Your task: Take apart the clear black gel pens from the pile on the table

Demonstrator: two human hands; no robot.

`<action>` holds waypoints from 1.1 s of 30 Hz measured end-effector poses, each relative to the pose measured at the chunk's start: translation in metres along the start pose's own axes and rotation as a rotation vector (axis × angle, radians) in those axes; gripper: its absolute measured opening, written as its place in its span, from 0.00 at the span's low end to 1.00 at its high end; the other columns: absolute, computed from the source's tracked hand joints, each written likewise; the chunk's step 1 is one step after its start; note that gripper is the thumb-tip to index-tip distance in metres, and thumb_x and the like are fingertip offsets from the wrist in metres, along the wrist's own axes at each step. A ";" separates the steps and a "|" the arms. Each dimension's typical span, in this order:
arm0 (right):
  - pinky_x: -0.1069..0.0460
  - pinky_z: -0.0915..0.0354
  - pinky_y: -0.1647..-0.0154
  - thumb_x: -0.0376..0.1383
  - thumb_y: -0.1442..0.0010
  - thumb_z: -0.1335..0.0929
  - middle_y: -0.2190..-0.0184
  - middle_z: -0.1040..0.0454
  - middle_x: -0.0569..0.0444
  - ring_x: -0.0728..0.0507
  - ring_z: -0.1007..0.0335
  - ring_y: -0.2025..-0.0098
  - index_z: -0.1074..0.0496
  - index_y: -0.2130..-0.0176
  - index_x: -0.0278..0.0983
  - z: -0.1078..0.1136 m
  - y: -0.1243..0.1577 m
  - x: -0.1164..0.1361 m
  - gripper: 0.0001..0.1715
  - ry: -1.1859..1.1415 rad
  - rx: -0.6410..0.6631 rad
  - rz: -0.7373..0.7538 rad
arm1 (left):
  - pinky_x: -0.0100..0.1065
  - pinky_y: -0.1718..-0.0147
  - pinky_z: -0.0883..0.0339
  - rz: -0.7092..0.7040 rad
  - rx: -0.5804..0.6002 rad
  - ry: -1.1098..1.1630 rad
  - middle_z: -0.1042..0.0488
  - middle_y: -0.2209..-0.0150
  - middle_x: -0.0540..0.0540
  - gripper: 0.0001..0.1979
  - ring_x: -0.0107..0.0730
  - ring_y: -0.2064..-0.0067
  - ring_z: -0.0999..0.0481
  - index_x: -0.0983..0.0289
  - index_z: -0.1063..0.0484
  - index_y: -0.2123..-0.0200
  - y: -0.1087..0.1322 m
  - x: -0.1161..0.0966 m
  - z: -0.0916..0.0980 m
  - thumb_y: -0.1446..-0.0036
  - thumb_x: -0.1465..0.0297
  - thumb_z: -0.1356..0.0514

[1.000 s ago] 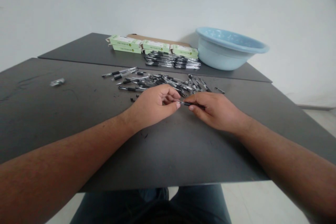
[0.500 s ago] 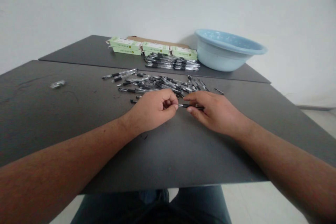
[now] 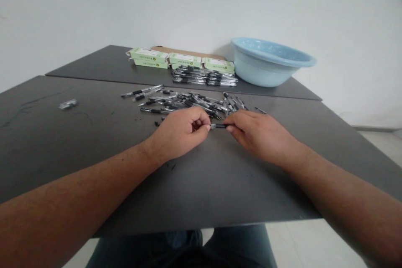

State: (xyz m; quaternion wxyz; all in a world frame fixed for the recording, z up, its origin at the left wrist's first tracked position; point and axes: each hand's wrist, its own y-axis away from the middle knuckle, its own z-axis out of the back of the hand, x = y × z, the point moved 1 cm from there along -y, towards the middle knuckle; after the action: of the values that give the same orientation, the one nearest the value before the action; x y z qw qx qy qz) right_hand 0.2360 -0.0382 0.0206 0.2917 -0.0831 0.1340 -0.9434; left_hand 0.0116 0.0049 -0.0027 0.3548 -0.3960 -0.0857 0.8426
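Note:
A pen (image 3: 219, 126) with a black grip lies level between my two hands. My left hand (image 3: 185, 132) pinches its clear tip end between thumb and forefinger. On the other side, the thumb and fingers of my right hand (image 3: 260, 136) are closed on the dark part of the same pen. Just beyond my hands, a loose pile of clear and black pens (image 3: 194, 101) spreads over the dark table (image 3: 201, 188). Part of the pile is hidden behind my fingers.
Stacked pens (image 3: 190, 76) lie in front of green and white boxes (image 3: 150, 55) at the back. A light blue basin (image 3: 266, 67) stands at the back right. Small clear pieces (image 3: 68, 104) lie at the left. A wall rises behind the table.
The fingers of my right hand have closed in on the pen, where they were spread more widely around it. My left hand keeps its pinch. The whole view has shifted slightly.

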 end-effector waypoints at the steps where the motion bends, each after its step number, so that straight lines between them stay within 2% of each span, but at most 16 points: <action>1: 0.48 0.33 0.57 0.36 0.33 0.35 0.57 0.22 0.48 0.40 0.25 0.56 0.30 0.51 0.38 0.000 0.000 0.000 0.11 -0.018 -0.014 -0.003 | 0.28 0.71 0.37 0.001 0.002 -0.004 0.24 0.72 0.47 0.02 0.26 0.72 0.27 0.62 0.27 0.67 0.000 0.000 0.000 0.43 0.73 0.40; 4: 0.49 0.33 0.58 0.36 0.37 0.32 0.58 0.23 0.48 0.40 0.26 0.57 0.30 0.55 0.38 0.001 0.000 -0.001 0.09 -0.025 -0.050 0.012 | 0.29 0.70 0.37 -0.007 0.013 -0.017 0.24 0.72 0.47 0.02 0.27 0.72 0.27 0.62 0.27 0.67 0.000 0.001 0.000 0.43 0.71 0.39; 6: 0.49 0.34 0.59 0.36 0.35 0.33 0.61 0.23 0.49 0.41 0.26 0.58 0.29 0.56 0.38 0.001 0.000 -0.001 0.07 -0.005 -0.027 0.027 | 0.29 0.70 0.37 -0.016 0.014 -0.023 0.24 0.72 0.47 0.02 0.27 0.72 0.27 0.62 0.27 0.67 0.000 0.002 0.000 0.43 0.71 0.39; 9: 0.48 0.33 0.57 0.37 0.32 0.36 0.60 0.22 0.48 0.41 0.25 0.58 0.27 0.54 0.38 0.000 0.000 -0.001 0.10 -0.016 0.010 0.025 | 0.29 0.70 0.37 -0.025 0.015 -0.025 0.24 0.73 0.47 0.02 0.27 0.73 0.28 0.62 0.27 0.67 0.000 0.002 0.000 0.42 0.71 0.40; 12: 0.48 0.34 0.57 0.37 0.34 0.33 0.58 0.23 0.48 0.41 0.26 0.57 0.28 0.53 0.37 -0.001 -0.001 -0.001 0.11 -0.044 -0.006 0.017 | 0.28 0.70 0.37 -0.031 0.026 -0.028 0.24 0.72 0.47 0.02 0.27 0.72 0.27 0.62 0.27 0.67 0.001 0.002 0.000 0.42 0.71 0.40; 17: 0.49 0.35 0.58 0.38 0.31 0.37 0.63 0.22 0.49 0.41 0.26 0.59 0.27 0.56 0.38 -0.003 -0.002 -0.001 0.11 -0.033 0.066 0.014 | 0.29 0.70 0.37 -0.029 0.035 -0.025 0.24 0.72 0.47 0.02 0.27 0.72 0.27 0.62 0.27 0.67 0.000 0.001 0.001 0.43 0.71 0.40; 22: 0.49 0.35 0.59 0.38 0.35 0.32 0.60 0.22 0.49 0.41 0.26 0.59 0.28 0.55 0.38 -0.003 -0.003 -0.001 0.09 -0.082 0.036 -0.008 | 0.29 0.70 0.36 -0.032 0.045 -0.038 0.24 0.72 0.48 0.02 0.28 0.72 0.27 0.62 0.27 0.67 -0.001 0.002 0.001 0.43 0.71 0.40; 25: 0.49 0.36 0.59 0.38 0.31 0.36 0.63 0.22 0.50 0.41 0.26 0.60 0.27 0.57 0.38 -0.005 -0.003 -0.001 0.10 -0.071 0.084 -0.007 | 0.29 0.70 0.37 -0.040 0.047 -0.028 0.24 0.72 0.47 0.02 0.28 0.72 0.27 0.61 0.27 0.68 0.000 0.002 0.000 0.43 0.72 0.40; 30: 0.50 0.36 0.58 0.38 0.34 0.33 0.60 0.22 0.49 0.41 0.26 0.58 0.28 0.55 0.36 -0.006 -0.004 -0.003 0.09 -0.106 0.030 -0.011 | 0.29 0.70 0.37 -0.037 0.039 -0.024 0.24 0.72 0.47 0.02 0.27 0.72 0.27 0.62 0.27 0.68 0.000 0.002 0.001 0.43 0.72 0.40; 33: 0.49 0.36 0.57 0.38 0.30 0.37 0.62 0.22 0.49 0.41 0.26 0.58 0.27 0.56 0.37 -0.006 -0.003 -0.002 0.11 -0.091 0.084 0.001 | 0.29 0.70 0.37 -0.045 0.039 -0.030 0.24 0.72 0.47 0.02 0.27 0.72 0.27 0.62 0.27 0.67 0.000 0.002 0.001 0.43 0.72 0.40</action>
State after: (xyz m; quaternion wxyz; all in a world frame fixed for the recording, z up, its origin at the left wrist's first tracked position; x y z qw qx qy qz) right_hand 0.2346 -0.0329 0.0156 0.3013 -0.1134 0.0812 -0.9433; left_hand 0.0102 0.0059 -0.0035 0.3800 -0.3744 -0.0835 0.8417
